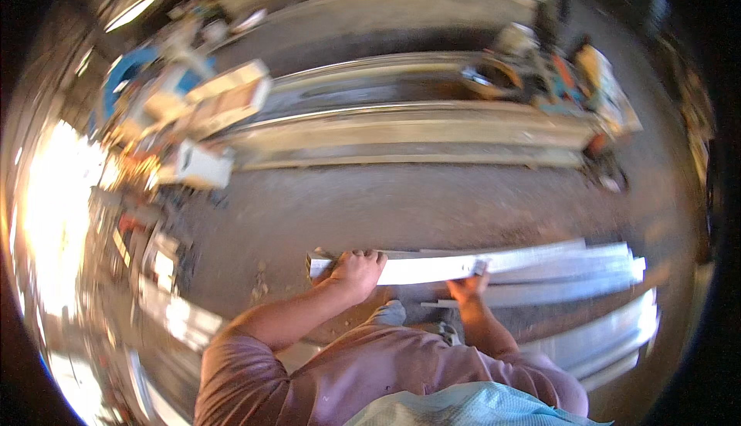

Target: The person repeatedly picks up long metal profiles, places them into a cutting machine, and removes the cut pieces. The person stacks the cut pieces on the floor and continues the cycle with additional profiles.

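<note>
A long, flat, shiny pale strip (421,269), perhaps metal, lies across in front of my body. My left hand (357,274) is closed over it near its left end, with the fingers curled around the far edge. From the near side my right hand (468,285) grips the same strip further right, thumb up against its face. Beyond my right hand, several similar strips (571,278) lie side by side and partly overlap the held one. The strip's right end cannot be told apart from them, and glare hides its surface detail.
Across the floor (370,202) runs a long bench with pale rails (417,133). A round container (494,79) and tools sit at its right end; boxes (202,165) crowd the left. More strips (606,341) lie at lower right. Motion blurs the edges.
</note>
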A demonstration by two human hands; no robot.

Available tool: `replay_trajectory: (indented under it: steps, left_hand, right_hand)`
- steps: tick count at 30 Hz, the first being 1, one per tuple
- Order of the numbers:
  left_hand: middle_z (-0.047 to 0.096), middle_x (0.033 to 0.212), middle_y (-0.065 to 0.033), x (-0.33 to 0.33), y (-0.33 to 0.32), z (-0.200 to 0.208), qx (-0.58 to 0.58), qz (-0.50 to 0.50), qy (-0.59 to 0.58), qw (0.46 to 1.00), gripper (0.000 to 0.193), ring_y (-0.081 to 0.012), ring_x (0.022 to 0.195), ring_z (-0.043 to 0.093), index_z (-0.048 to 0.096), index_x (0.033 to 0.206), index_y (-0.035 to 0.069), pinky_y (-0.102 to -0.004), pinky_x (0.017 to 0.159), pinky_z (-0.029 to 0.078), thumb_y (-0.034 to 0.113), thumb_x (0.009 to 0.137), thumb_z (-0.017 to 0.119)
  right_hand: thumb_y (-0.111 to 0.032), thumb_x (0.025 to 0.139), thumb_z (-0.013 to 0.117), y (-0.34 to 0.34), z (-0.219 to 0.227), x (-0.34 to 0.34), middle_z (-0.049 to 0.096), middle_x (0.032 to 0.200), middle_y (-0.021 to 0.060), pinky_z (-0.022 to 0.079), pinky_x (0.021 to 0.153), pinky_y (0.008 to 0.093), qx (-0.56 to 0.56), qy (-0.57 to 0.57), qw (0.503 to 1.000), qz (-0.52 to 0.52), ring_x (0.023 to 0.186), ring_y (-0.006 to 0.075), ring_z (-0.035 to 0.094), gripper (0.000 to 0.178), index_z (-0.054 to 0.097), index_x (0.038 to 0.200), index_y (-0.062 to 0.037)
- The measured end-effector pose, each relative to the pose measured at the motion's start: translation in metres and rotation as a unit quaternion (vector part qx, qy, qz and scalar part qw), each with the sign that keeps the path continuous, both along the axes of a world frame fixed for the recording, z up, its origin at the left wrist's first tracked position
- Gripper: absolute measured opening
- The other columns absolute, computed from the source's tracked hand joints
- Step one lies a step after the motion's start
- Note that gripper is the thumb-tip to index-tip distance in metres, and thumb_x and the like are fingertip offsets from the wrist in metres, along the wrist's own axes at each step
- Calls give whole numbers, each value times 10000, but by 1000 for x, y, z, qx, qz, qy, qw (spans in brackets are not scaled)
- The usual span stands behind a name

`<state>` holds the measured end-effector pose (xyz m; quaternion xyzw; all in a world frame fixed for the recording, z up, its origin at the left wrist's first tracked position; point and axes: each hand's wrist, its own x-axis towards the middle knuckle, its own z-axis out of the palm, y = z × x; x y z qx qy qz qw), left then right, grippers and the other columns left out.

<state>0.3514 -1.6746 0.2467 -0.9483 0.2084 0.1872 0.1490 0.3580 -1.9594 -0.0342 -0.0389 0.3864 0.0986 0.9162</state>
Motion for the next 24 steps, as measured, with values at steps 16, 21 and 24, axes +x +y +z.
replay_trajectory:
  steps: [16, 21, 24]
  left_hand:
    - [634, 1295, -116, -242, 165, 38, 1, 156, -79, 985, 598, -312, 1152, 643, 589, 1355, 53, -419, 1013, 540, 270, 816, 734]
    - [561, 1515, -111, -298, 247, -28, -146, 226, -175, 947, 682, -336, 1341, 577, 553, 1438, 74, -432, 1151, 464, 201, 796, 746]
    - [602, 1477, -112, -337, 304, -68, -194, 291, -252, 902, 641, -331, 1347, 583, 578, 1405, 71, -458, 1170, 448, 174, 791, 728]
  right_hand:
    - [-708, 946, 526, 25, 6, 33, 495, 1600, 86, 319, 1162, 695, -84, -19, 996, 22, 1436, 397, 467, 791, 536, 1529, -173]
    - [-650, 988, 548, 72, 93, 77, 567, 1480, 116, 441, 1087, 591, -188, -249, 937, 155, 1348, 340, 541, 724, 531, 1499, -137]
    - [-609, 1017, 536, 119, 164, 76, 637, 1376, 77, 465, 1049, 558, -240, -305, 906, 166, 1267, 319, 594, 606, 605, 1431, -172]
